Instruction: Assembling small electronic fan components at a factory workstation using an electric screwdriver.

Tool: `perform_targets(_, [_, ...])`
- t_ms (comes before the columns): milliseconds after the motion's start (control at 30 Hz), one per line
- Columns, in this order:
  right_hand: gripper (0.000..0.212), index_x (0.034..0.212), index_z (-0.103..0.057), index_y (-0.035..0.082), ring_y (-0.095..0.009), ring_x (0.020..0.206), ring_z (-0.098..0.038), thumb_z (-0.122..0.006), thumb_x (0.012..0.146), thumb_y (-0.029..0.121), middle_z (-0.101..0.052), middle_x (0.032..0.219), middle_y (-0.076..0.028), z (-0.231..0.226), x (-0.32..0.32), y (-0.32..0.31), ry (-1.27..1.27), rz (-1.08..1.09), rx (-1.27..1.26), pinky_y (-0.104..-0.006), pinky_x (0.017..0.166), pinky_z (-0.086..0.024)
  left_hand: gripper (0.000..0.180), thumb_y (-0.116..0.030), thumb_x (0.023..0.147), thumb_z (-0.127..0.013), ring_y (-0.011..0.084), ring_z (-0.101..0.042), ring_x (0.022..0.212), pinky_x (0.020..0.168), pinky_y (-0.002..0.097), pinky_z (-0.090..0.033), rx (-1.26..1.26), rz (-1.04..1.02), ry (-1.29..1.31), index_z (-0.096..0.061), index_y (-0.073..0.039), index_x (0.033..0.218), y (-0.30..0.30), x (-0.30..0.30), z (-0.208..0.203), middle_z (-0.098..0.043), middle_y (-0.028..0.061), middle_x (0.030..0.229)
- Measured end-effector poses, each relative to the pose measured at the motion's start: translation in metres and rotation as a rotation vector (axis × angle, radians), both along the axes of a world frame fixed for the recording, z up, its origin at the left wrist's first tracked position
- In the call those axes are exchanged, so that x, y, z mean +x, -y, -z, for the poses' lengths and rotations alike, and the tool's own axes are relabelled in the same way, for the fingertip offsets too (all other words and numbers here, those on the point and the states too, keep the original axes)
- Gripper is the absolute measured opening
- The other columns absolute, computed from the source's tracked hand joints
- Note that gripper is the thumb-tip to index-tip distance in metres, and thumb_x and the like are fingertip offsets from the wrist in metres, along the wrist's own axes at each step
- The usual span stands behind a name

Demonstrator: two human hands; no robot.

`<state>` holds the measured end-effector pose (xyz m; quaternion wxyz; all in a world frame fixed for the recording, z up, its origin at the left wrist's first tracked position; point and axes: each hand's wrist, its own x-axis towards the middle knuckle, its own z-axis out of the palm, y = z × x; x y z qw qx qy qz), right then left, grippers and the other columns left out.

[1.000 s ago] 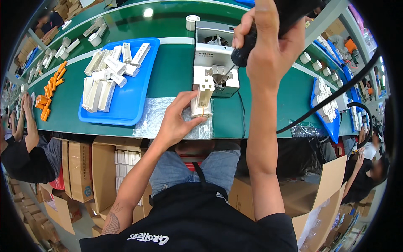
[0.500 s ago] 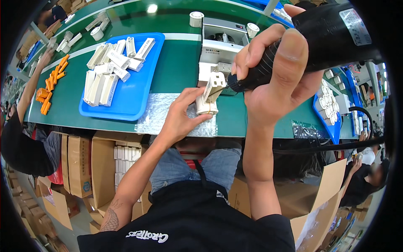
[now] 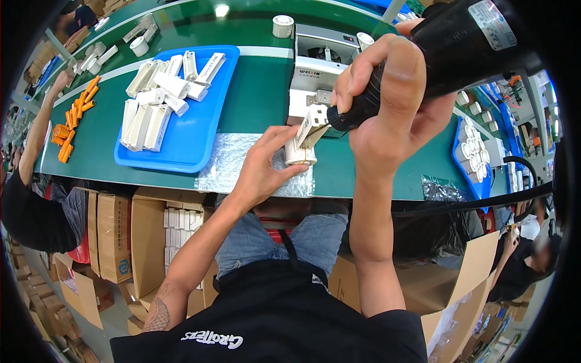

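My right hand [image 3: 393, 109] is wrapped around a black electric screwdriver [image 3: 463, 45], held tilted with its tip down to the left. Its thin bit meets the side of a white plastic housing [image 3: 310, 127], a slim box standing on a round white base [image 3: 301, 158]. With thumb and fingers, my left hand [image 3: 266, 162] grips this piece low down, over a sheet of clear bubble wrap [image 3: 233, 163] at the table's near edge. Exactly where the bit seats is too small to tell.
Left of me, a blue tray [image 3: 193, 151] holds several white housings. Orange pieces [image 3: 75, 115] lie beyond it. A grey metal machine [image 3: 324, 45] stands behind the work, and a blue bin of white round parts [image 3: 474, 154] sits at right. Co-workers are on both sides.
The screwdriver and my right hand have shifted slightly left. My left hand keeps its grip on the white housing, which has barely moved.
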<state>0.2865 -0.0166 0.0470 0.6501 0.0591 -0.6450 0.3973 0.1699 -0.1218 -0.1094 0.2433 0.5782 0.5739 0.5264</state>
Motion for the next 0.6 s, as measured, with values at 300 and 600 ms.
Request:
perform_targets(300, [0.045, 0.138, -0.046, -0.003, -0.016, 0.051, -0.057, -0.059, 0.112, 0.031, -0.059, 0.072, -0.009, -0.005, -0.001, 0.007, 0.080, 0.217, -0.055, -0.0295, 0.050, -0.050, 0.073, -0.006, 0.077, -0.094, 0.0285, -0.067, 0.123, 0.105, 0.0378, -0.055, 0.048, -0.013, -0.019, -0.064, -0.002, 0.144, -0.001, 0.003, 0.006, -0.065, 0.0140, 0.135])
perform_targets(600, [0.054, 0.146, -0.039, -0.005, -0.015, 0.057, -0.059, -0.063, 0.110, 0.028, -0.059, 0.079, -0.009, 0.003, 0.090, 0.015, -0.103, 0.243, -0.249, -0.0314, 0.053, -0.052, 0.075, -0.009, 0.080, -0.094, 0.0246, -0.068, 0.122, 0.103, 0.0413, -0.059, 0.058, -0.047, 0.152, -0.059, -0.001, 0.146, 0.017, -0.028, -0.028, -0.065, 0.0122, 0.135])
